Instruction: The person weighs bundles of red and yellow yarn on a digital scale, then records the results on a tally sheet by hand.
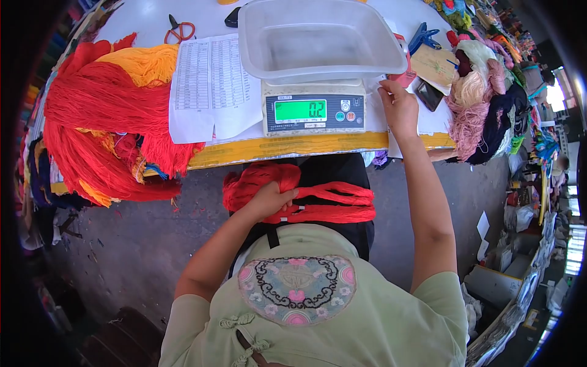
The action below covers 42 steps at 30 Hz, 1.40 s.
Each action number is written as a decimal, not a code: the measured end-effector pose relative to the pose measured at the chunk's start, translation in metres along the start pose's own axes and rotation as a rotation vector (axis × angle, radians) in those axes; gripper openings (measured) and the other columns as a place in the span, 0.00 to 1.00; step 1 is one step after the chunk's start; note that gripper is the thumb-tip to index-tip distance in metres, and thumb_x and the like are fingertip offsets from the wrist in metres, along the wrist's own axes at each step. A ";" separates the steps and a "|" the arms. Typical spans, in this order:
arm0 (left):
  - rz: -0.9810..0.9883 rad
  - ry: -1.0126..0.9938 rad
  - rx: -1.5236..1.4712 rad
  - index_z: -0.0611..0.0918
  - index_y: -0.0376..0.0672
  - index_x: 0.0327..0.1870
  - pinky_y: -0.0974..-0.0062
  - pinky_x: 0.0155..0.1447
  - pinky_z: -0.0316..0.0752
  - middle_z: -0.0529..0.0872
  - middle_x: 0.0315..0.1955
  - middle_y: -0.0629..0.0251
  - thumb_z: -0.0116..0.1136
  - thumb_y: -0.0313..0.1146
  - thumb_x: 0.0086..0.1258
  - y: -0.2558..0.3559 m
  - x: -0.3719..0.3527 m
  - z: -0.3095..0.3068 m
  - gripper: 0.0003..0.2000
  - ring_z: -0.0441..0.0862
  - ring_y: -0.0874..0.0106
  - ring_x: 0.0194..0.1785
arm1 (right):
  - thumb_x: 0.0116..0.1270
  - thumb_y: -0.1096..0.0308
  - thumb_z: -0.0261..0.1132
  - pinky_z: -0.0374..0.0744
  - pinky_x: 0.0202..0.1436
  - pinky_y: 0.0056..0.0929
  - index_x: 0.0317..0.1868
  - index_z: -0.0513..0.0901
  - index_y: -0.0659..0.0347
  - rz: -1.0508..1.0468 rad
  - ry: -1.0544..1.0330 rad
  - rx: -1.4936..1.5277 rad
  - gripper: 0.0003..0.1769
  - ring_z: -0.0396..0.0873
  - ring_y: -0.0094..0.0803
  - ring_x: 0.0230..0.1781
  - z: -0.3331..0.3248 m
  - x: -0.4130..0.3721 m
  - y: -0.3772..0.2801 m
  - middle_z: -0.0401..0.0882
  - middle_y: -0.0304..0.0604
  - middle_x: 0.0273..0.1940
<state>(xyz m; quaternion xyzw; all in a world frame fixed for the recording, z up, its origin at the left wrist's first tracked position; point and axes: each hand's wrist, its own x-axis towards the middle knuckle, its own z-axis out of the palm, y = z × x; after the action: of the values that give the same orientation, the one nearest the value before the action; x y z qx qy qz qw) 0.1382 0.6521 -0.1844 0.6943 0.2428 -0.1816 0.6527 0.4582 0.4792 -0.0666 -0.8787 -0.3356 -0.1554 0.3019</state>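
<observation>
My left hand is wrapped round a skein of red yarn that lies across my lap. Small white bands circle the yarn beside my fingers. At the right of the scale, my right hand has its fingers bent and pressed together over some white paper on the table. What is between its fingertips, if anything, is too small to make out. The digital scale shows 0.2 on a green display. On top of it rests a translucent plastic tub with nothing in it.
Left of the scale lie a printed sheet, a big heap of red yarn with orange skeins, and red-handled snips. To the right are a phone, a blue clip, brown card and piled coloured yarn.
</observation>
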 end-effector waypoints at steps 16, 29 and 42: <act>-0.033 -0.003 0.024 0.83 0.39 0.24 0.75 0.31 0.71 0.81 0.18 0.67 0.62 0.45 0.74 0.005 -0.002 -0.001 0.20 0.77 0.77 0.23 | 0.63 0.67 0.71 0.79 0.43 0.40 0.37 0.82 0.57 0.051 -0.006 -0.055 0.06 0.86 0.42 0.30 0.006 0.001 0.009 0.88 0.42 0.33; -0.042 -0.006 0.005 0.83 0.39 0.24 0.76 0.32 0.71 0.81 0.19 0.69 0.62 0.43 0.74 0.007 -0.001 -0.002 0.19 0.77 0.78 0.24 | 0.64 0.74 0.69 0.79 0.37 0.34 0.44 0.80 0.63 0.077 0.195 0.209 0.10 0.81 0.41 0.31 -0.013 -0.026 -0.029 0.82 0.47 0.37; 0.412 0.075 0.065 0.82 0.38 0.54 0.78 0.43 0.76 0.84 0.36 0.69 0.64 0.28 0.70 0.034 0.009 -0.014 0.13 0.79 0.80 0.38 | 0.64 0.66 0.69 0.80 0.48 0.43 0.42 0.85 0.59 -0.260 -0.708 0.319 0.09 0.83 0.49 0.39 0.037 -0.206 -0.093 0.84 0.46 0.37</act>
<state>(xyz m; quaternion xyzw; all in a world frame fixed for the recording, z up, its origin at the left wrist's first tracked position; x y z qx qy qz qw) 0.1642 0.6661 -0.1605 0.7562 0.1137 -0.0263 0.6439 0.2474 0.4554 -0.1531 -0.7703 -0.5468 0.1737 0.2782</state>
